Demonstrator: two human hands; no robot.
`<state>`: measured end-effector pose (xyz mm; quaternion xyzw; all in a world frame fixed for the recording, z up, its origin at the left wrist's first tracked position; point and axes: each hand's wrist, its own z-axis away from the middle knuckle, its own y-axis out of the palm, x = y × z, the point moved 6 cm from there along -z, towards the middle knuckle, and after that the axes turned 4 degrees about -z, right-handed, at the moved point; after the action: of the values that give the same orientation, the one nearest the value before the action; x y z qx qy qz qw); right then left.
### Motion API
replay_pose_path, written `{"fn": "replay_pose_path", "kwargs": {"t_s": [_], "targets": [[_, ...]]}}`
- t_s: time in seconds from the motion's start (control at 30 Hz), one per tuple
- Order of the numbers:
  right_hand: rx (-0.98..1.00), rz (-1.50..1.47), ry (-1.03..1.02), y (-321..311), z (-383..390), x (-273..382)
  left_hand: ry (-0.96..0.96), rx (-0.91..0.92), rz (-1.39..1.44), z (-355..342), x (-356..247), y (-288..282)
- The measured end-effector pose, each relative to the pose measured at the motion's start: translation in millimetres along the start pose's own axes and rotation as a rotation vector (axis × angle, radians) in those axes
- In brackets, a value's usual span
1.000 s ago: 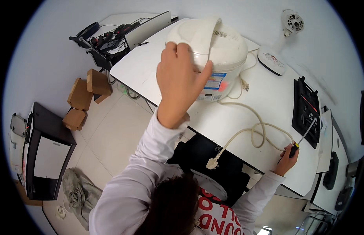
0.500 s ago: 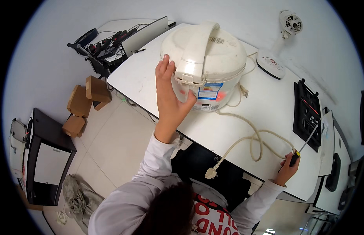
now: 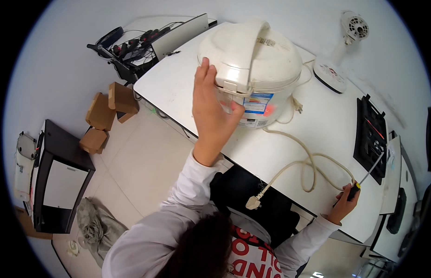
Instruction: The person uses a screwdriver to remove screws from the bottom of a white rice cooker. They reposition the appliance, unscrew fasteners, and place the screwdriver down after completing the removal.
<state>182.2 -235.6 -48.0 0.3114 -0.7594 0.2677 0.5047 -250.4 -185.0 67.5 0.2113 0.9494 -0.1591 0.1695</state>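
Note:
A white rice cooker (image 3: 282, 58) with its lid down and a carrying handle over the top stands at the far side of the white table. My left hand (image 3: 211, 113) lies against its front left side, fingers stretched up and the thumb apart, near the front latch. At the right front of the table, my right hand (image 3: 346, 206) is closed round the handle of a screwdriver (image 3: 370, 167), whose metal shaft points up and away. A cream power cord (image 3: 312, 162) loops between the cooker and this hand. Its plug (image 3: 253, 202) hangs past the table's front edge.
An open black tool case (image 3: 370, 139) lies at the table's right, with a small white fan (image 3: 330, 74) behind it. Cables and a tilted panel (image 3: 180, 39) are at the back left. Cardboard boxes (image 3: 99, 111) and a dark cabinet (image 3: 62, 180) stand on the left floor.
The whole view has shifted slightly, so things sit a little further right. My left hand stays against the cooker, and my right hand still holds the screwdriver.

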Motion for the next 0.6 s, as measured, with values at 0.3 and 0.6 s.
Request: {"fn": "replay_pose_path", "kwargs": {"t_s": [0.3,0.6], "targets": [[-0.005,0.002,0.0,-1.4,-1.6,-3.0,-0.049,-0.001,-0.177,13.4,-25.7,13.7],[0.0,0.0,-0.003,-5.2,-7.1,-5.7,-0.067,0.153,-0.005,28.7,-57.9,18.4]]}}
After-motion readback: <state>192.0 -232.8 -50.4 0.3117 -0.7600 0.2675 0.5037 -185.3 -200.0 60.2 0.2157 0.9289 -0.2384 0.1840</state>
